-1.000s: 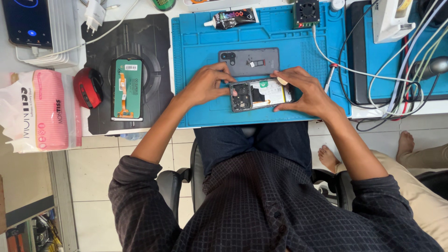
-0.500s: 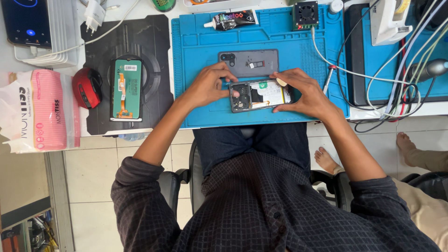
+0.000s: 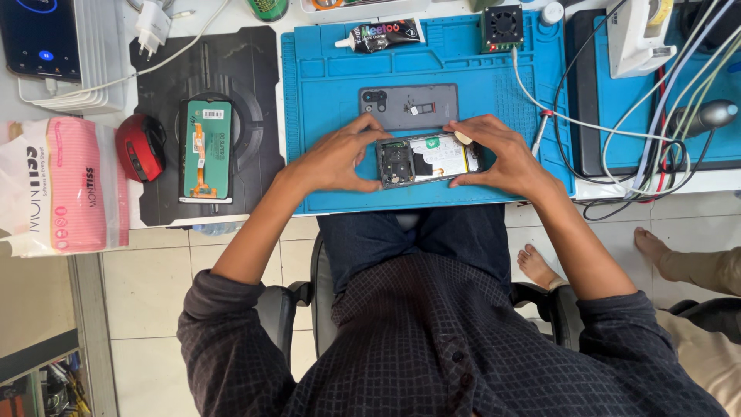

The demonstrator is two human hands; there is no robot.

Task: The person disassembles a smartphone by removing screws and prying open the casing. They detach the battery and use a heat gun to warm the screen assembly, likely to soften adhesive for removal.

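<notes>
Nearest to me, I see both my hands set on the opened phone, which lies flat on the front part of the blue work mat on the table. My left hand pinches the camera end of the phone between thumb and fingers, and my right hand clasps the other end the same way, so both grips are closed on the phone. I judge the phone light and stiff but fragile with its back off: the battery and boards lie bare, so I would hold it by the frame edges only, never pressing on the middle. Just beyond the phone, touching or nearly touching my fingertips, lies the grey back cover, thin and probably slippery. Off to my left, on a black mat, rests a screen panel face down, green-backed with an orange flex strip and a small white label near its top; a red rounded object sits beside it. Further left lies a soft pack of pink tissues in clear wrapping with dark lettering down its side. At the far edge of the blue mat lies a black glue tube with a white nozzle and coloured lettering, with a small black fan near it.
</notes>
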